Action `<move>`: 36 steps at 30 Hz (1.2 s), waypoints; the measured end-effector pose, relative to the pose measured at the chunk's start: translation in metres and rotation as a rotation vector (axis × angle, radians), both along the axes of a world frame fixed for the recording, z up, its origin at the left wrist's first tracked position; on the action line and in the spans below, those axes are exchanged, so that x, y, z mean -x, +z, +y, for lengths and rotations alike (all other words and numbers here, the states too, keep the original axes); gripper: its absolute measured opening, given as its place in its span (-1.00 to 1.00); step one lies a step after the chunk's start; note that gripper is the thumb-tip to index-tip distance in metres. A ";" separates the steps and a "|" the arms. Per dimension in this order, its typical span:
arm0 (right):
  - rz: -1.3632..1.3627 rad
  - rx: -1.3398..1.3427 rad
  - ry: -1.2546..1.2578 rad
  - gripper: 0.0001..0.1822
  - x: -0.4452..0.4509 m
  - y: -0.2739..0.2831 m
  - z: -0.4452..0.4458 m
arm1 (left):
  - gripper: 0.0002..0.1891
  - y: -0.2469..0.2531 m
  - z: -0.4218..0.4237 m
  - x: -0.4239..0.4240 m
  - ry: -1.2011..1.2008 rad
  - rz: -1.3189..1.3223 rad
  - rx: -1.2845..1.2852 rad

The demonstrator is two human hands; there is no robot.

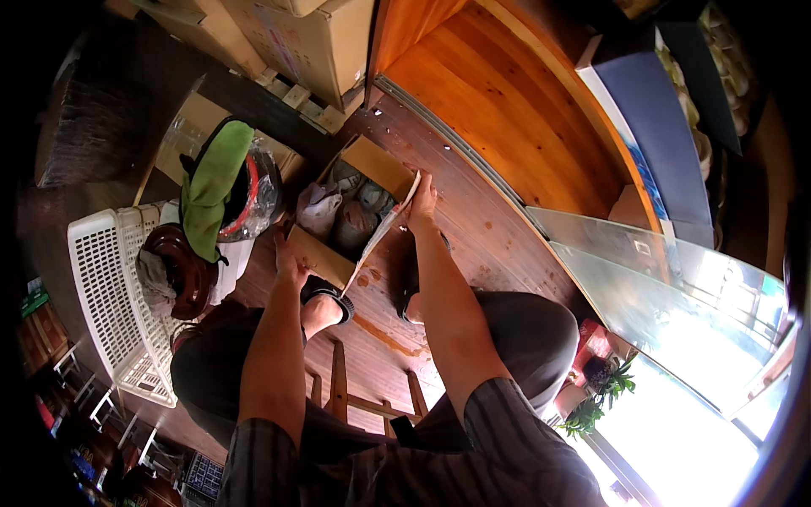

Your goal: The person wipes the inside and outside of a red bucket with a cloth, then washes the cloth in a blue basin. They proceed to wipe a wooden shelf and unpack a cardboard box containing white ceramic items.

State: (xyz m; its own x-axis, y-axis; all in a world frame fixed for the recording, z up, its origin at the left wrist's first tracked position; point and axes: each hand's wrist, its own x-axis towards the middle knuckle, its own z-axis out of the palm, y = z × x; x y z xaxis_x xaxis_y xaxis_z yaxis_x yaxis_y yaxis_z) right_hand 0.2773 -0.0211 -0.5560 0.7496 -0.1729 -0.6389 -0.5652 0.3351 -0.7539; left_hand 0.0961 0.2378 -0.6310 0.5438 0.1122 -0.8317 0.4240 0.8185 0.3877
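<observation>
An open cardboard box (323,256) sits on the floor between my feet. Several bundles (352,228), wrapped in what looks like paper or plastic, fill its inside; what they contain is hidden. At the box's far right corner, my right hand (423,198) grips the upper edge of its near side, a panel (378,239) with a pale outer face. My left hand (288,261) holds the left end of the box, with its fingers partly hidden behind the cardboard. Black slip-on shoes (332,298) are on my feet, close to the box.
Left of the box, a green cloth item (218,184) lies over plastic-wrapped goods beside a white plastic basket (101,285). Large cartons (304,44) stand ahead on a wooden pallet. To the right are an orange wooden cabinet (507,114) and a glass panel (633,279). Stool legs (339,380) are below me.
</observation>
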 end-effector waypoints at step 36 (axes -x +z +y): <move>-0.299 -0.007 -0.168 -0.30 -0.071 0.156 -0.107 | -0.57 0.254 -0.096 -0.105 -0.011 -0.379 0.068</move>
State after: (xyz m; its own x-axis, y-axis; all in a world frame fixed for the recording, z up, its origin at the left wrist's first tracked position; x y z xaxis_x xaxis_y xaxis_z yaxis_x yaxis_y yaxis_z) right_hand 0.3484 -0.1286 -0.4003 0.8653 -0.3063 -0.3967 -0.2560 0.4104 -0.8753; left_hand 0.2013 0.1420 -0.3772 0.8149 0.0564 -0.5768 0.2697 0.8441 0.4635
